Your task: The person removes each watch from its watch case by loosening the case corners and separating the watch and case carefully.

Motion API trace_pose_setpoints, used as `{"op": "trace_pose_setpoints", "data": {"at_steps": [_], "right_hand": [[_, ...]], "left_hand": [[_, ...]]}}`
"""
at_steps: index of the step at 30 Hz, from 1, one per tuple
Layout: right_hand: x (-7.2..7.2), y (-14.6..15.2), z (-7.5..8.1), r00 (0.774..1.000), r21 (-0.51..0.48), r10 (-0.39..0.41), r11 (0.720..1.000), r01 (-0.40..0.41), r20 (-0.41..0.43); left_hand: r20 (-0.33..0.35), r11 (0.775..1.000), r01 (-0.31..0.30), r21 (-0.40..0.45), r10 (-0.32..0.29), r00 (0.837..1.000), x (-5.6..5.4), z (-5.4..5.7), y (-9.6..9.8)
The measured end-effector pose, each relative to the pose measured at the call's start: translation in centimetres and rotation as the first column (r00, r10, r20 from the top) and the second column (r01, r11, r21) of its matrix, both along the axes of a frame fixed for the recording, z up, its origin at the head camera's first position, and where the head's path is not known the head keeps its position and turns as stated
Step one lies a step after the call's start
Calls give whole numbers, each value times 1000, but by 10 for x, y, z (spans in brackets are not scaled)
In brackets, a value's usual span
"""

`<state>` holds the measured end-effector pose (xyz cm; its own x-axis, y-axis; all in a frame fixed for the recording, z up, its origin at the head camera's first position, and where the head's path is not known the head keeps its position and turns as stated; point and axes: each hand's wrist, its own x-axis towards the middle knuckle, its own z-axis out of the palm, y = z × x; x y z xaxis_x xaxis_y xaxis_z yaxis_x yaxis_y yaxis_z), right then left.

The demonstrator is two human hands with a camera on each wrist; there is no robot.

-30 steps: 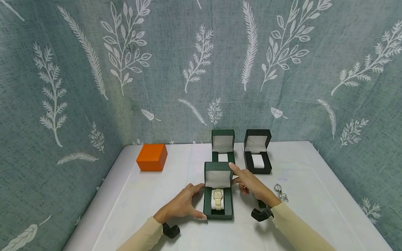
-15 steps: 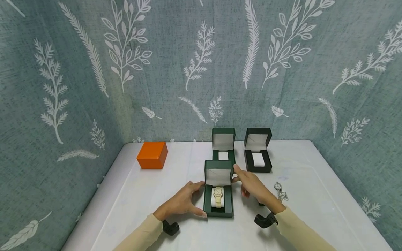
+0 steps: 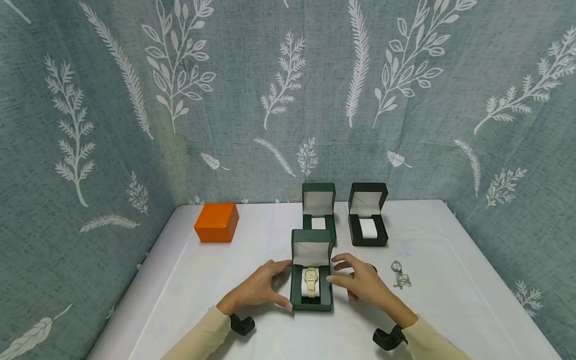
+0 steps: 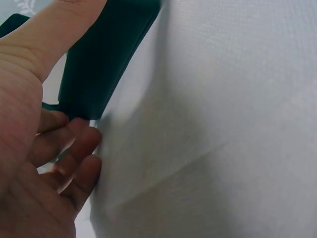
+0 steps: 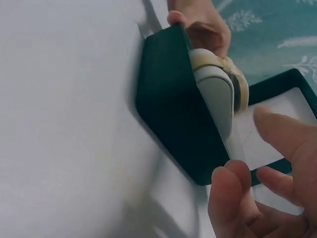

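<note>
A green watch box (image 3: 326, 295) stands with its lid raised in front of me. Inside, a cream watch (image 3: 310, 275) with a square dial wraps round a white cushion. My left hand (image 3: 257, 285) holds the box's left side, thumb at the front corner and fingers by the hinge end. On the other side, my right hand (image 3: 362, 281) hovers with fingers spread and loosely bent. Its thumb tip is right at the box's right edge, as the right wrist view also shows, and the forefinger is beside the lid. In the left wrist view the box (image 4: 99, 54) is partly hidden by the thumb.
Behind stand a second green watch box (image 3: 318, 196) and a black watch box (image 3: 370, 241), both with raised lids and bare white cushions. An orange box (image 3: 216, 222) sits at the back left. A silver chain with a round watch face (image 3: 399, 275) lies to the right.
My right hand has come down from the lid's upper right corner to the right side of the base, fingers spreading. My left hand has stayed at the box.
</note>
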<state>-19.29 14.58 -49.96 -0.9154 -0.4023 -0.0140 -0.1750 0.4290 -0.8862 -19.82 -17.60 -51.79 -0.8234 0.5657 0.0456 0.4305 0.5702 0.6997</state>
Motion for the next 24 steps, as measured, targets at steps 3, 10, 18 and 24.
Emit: {"op": "trace_pose_setpoints", "data": {"at_steps": [3,10,18,24], "right_hand": [[3,-1,-3,999,-8,39,999,-39,-16],[7,-2,-10,996,-8,89,996,-89,-7],[9,0,-13,996,-8,85,996,-85,41],[13,0,-12,992,-33,86,996,-83,87]], "left_hand": [[6,1000,-7,15,6,1000,0,1,-3],[-33,998,-3,66,5,999,-2,1,-7],[-58,991,-21,134,29,998,-6,3,-7],[-73,987,2,162,10,997,-5,6,-2]]}}
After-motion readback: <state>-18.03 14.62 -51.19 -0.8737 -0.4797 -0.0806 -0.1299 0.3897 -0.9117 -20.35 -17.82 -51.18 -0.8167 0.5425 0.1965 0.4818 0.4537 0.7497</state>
